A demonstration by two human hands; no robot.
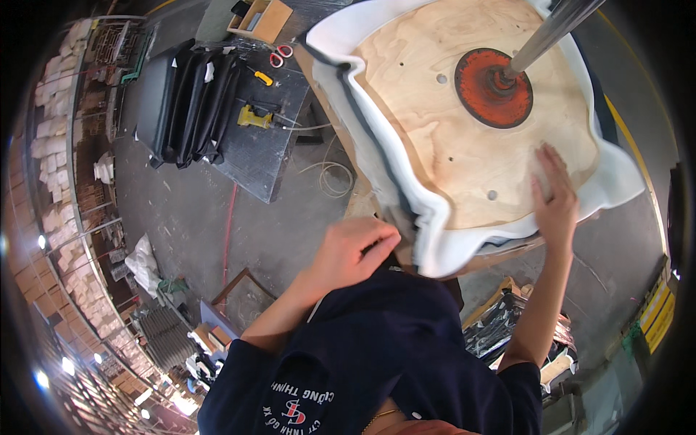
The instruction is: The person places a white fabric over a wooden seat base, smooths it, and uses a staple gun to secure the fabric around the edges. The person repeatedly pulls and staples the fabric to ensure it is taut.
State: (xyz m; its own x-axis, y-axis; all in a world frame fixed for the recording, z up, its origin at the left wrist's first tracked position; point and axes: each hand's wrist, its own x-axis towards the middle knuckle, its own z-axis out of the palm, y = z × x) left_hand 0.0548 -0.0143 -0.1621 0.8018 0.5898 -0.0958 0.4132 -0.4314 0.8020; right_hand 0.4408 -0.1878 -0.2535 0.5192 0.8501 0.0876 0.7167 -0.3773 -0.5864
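A pale plywood panel (406,94) lies at the upper right, ringed by a loose, wavy white sheet edge (395,156) with dark material showing beneath it. A round red plate (494,88) at the end of a metal rod (554,32) rests on the panel. My right hand (556,190) is open, its fingers stretched out on the plywood near its right side. Beside the near left corner of the white edge, my left hand (354,254) is closed, thumb against the bent fingers. Whatever those fingers hold, if anything, is hidden.
On a dark table (254,156) to the left are black padded pieces (190,105), a yellow staple gun (254,117), a yellow-handled tool (262,77) and red-handled scissors (280,56). A hose (330,176) loops down nearby. Wrapped material (496,326) lies below the panel. Stacked shelves line the far left.
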